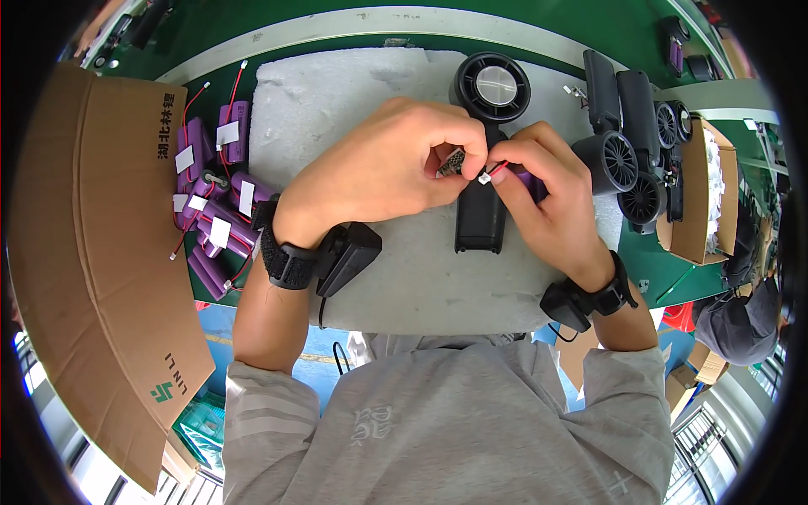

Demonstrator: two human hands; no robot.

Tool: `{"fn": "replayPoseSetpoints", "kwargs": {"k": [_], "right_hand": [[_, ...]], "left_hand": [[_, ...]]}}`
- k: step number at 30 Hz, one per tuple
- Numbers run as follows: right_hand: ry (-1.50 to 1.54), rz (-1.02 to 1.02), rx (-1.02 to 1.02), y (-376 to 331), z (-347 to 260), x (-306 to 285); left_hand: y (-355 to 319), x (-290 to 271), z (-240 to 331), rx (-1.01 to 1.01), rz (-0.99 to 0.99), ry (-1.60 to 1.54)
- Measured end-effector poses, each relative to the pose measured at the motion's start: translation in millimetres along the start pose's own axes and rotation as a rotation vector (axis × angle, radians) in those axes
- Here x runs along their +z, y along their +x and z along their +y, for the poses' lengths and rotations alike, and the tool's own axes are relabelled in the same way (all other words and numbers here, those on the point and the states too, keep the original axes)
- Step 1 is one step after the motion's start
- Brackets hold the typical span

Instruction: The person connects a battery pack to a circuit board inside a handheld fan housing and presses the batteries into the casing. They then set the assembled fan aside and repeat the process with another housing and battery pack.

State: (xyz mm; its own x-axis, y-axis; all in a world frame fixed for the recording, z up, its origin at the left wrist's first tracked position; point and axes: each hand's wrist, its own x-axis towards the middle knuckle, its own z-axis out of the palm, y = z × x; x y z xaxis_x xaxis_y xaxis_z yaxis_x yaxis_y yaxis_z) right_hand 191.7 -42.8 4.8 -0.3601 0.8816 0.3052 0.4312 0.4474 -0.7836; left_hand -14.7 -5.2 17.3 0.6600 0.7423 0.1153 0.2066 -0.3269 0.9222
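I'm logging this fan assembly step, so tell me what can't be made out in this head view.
- Small circuit board: mostly covered by the left hand fingers.
- Purple battery: largely behind the right hand.
- White connector: too small to tell whether it is plugged in.
- Black fan body: middle hidden by both hands.

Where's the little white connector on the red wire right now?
In the head view, the white connector sits centre frame, pinched by the right hand, beside the left hand, above the black fan handle.

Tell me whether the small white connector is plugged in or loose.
Loose: the white connector hangs free on its red wire, pinched by the right hand, just short of the small board the left hand holds.
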Motion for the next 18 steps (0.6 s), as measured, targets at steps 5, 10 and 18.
{"fn": "replayPoseSetpoints", "kwargs": {"k": [5, 10, 18], "right_hand": [[0.007, 0.004, 0.010, -0.7, -2.2, -3.1], [-0.017, -0.038, 0.000, -1.0, -5.9, -5.8], [-0.052, -0.044, -0.048, -0.8, -15.1, -4.6]], "left_hand": [[1.3, -0.1, 4.4, -0.020, 0.003, -0.015], [2.1, -0.5, 5.4, -0.023, -0.006, -0.016], [3.3, -6.3, 9.4, -0.058, -0.058, 0.028]]}}
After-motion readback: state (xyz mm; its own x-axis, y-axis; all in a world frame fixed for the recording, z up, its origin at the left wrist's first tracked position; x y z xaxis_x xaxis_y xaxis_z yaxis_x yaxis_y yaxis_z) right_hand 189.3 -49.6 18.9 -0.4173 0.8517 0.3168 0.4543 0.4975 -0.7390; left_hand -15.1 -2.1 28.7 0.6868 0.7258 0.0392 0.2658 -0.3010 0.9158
